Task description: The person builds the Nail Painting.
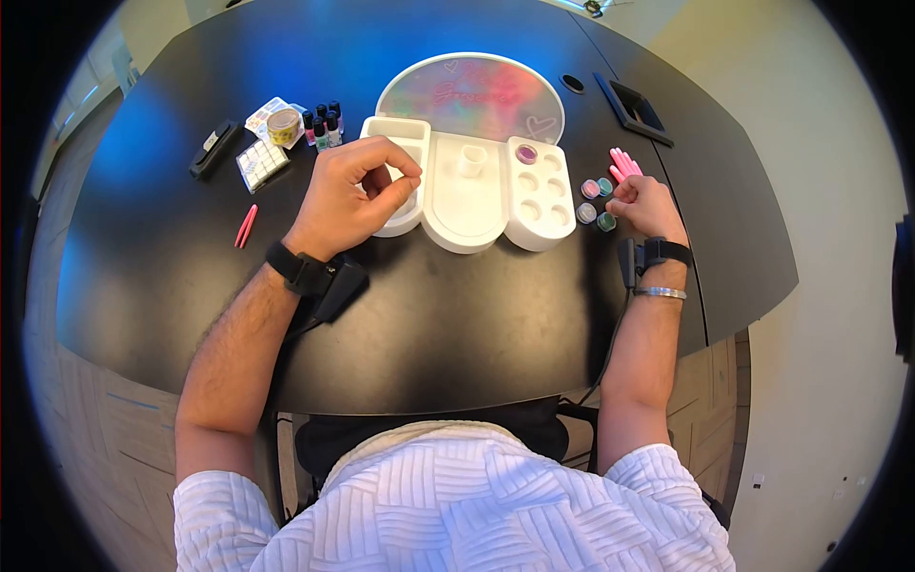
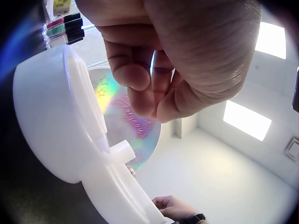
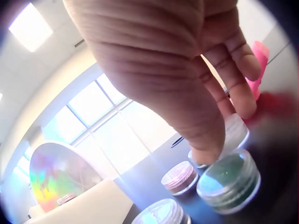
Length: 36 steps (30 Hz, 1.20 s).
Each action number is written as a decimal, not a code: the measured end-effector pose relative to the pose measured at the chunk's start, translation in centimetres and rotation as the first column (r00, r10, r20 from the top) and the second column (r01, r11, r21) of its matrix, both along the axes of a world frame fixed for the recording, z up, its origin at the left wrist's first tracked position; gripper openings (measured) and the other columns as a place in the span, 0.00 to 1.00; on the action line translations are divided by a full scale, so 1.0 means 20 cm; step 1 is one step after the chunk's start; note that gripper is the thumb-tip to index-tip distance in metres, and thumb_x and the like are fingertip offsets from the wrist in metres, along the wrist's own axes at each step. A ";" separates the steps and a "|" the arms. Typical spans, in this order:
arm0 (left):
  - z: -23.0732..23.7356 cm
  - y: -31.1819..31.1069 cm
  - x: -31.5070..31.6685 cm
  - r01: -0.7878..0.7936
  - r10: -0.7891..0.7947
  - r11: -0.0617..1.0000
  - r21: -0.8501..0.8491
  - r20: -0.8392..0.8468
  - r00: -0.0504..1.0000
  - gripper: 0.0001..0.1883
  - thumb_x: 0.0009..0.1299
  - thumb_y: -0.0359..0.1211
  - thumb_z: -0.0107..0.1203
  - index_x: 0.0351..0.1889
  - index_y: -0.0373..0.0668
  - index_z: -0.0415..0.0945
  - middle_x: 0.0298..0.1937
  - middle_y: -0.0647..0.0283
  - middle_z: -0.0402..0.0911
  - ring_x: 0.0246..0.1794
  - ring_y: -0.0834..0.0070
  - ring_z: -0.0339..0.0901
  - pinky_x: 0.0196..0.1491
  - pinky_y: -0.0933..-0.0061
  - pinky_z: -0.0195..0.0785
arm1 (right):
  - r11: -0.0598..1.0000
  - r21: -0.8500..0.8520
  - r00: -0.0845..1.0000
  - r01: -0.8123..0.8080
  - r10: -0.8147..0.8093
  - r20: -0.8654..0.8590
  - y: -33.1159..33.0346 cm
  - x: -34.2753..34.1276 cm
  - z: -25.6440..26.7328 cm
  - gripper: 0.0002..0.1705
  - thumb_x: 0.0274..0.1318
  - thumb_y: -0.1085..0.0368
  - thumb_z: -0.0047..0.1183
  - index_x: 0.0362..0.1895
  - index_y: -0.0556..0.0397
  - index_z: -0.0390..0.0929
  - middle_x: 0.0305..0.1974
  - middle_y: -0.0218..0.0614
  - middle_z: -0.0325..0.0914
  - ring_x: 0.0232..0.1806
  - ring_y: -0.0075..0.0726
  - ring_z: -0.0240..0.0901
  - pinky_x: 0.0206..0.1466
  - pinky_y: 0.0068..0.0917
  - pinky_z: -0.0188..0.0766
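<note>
The step in hand seems to be picking small pots (image 3: 229, 182) from the table (image 1: 438, 334); the right hand (image 1: 646, 205) bends over them, but whether it pinches one I cannot tell. The left hand (image 1: 348, 195), fingertips gathered, shows nothing held. Next move calls for lifting one pot toward an unfilled recess (image 1: 526, 182) of the white organizer (image 1: 464, 243).

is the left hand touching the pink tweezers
Apart. The head view shows bare dark tabletop between the left hand and the pink tweezers, which lie off to its left.
</note>
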<state>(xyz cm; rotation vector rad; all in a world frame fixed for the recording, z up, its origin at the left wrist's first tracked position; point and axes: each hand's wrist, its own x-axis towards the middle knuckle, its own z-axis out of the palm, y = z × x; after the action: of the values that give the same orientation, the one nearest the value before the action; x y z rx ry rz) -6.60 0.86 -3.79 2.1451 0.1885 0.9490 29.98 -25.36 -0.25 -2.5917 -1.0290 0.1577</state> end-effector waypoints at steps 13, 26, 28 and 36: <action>0.02 -0.02 0.00 0.013 -0.013 1.000 0.000 0.020 1.000 0.04 0.72 0.23 0.69 0.42 0.40 0.88 0.40 0.70 0.88 0.29 0.89 0.74 0.33 0.82 0.66 | 0.999 0.039 0.988 -0.038 0.032 0.152 0.03 -0.03 0.01 0.10 0.57 0.70 0.73 0.43 0.57 0.90 0.37 0.44 0.91 0.41 0.42 0.89 0.50 0.38 0.83; 0.02 -0.03 0.00 0.021 -0.021 1.000 0.011 0.019 1.000 0.06 0.70 0.21 0.68 0.42 0.39 0.88 0.40 0.69 0.88 0.29 0.88 0.75 0.33 0.81 0.67 | 0.979 0.100 0.975 -0.179 0.163 0.150 0.07 -0.05 -0.02 0.09 0.57 0.76 0.64 0.42 0.56 0.91 0.36 0.48 0.90 0.41 0.53 0.89 0.50 0.43 0.81; 0.02 -0.03 0.00 0.023 -0.024 1.000 0.012 0.027 0.999 0.06 0.70 0.21 0.68 0.42 0.39 0.88 0.40 0.69 0.88 0.29 0.88 0.76 0.33 0.81 0.67 | 0.979 0.098 0.974 -0.180 0.163 0.156 0.07 -0.06 -0.02 0.10 0.57 0.77 0.64 0.42 0.56 0.91 0.36 0.48 0.90 0.41 0.53 0.89 0.49 0.43 0.81; 0.02 -0.03 0.00 0.023 -0.024 0.999 0.022 0.028 0.999 0.06 0.70 0.21 0.69 0.42 0.40 0.88 0.40 0.69 0.88 0.29 0.88 0.76 0.33 0.81 0.68 | 0.987 0.135 0.985 -0.089 0.068 0.156 0.06 -0.03 -0.03 0.12 0.58 0.79 0.61 0.44 0.57 0.91 0.38 0.52 0.90 0.41 0.51 0.89 0.49 0.42 0.81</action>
<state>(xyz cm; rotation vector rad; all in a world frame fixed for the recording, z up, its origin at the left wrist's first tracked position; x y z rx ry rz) -6.61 0.28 -3.48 2.1481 0.1395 0.9712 29.32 -24.15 -0.90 -2.4666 -1.1523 -0.0912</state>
